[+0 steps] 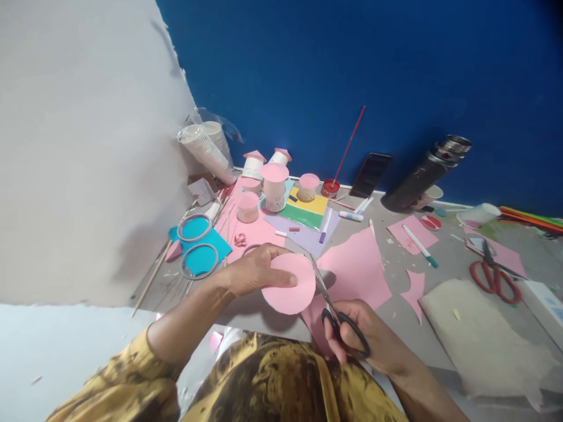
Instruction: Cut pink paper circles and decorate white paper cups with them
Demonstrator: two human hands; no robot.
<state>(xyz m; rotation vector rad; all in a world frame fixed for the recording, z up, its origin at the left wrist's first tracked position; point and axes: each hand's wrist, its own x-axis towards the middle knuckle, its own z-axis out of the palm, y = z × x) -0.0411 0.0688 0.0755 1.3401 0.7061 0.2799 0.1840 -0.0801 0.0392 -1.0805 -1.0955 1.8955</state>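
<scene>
My left hand (pixel 257 271) grips a round pink paper disc (pixel 285 298), its thumb lying on top of the disc. In my right hand (pixel 356 328) are black-handled scissors (pixel 336 319), with fingers through the loops. The scissor blades point up and away along the disc's right edge; whether they touch the paper I cannot tell. Behind the disc, a large pink paper sheet (pixel 354 266) lies on the table. Farther back stand several paper cups with pink paper tops, among them a tall stacked one (pixel 275 190) and a short one (pixel 247 208).
Grey rings (pixel 199 262) lie on blue paper at the left, near stacked paper cups (pixel 204 149). A black flask (pixel 413 181) and a phone (pixel 370 174) lean by the blue wall. Red-handled scissors (pixel 495 281) and a pale cloth-like pad (pixel 484 334) lie at the right.
</scene>
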